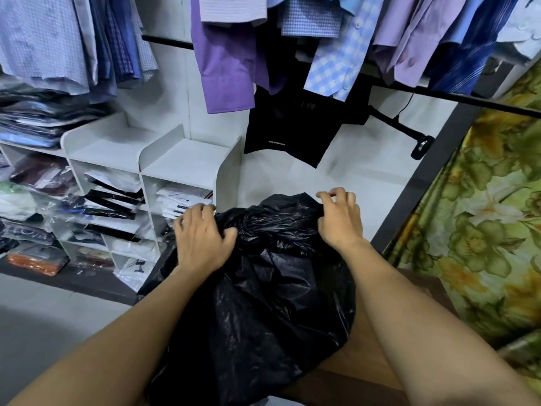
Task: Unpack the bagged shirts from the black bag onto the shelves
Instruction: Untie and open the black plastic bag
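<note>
Head view: black bag (257,288) sits centre frame, full and crumpled, lower part over brown counter (366,361), top bunched. Left hand (199,238) on bag's left shoulder, grip curled into bunched plastic. Right hand (341,218) at bag's top right, grip narrow, fingertips pinching fold of plastic. White shelves (181,165) just beyond bag on left, cubbies holding bagged shirts (181,200). Hanging shirts (222,68) on rail above. Floral fabric (483,215) at right.
</note>
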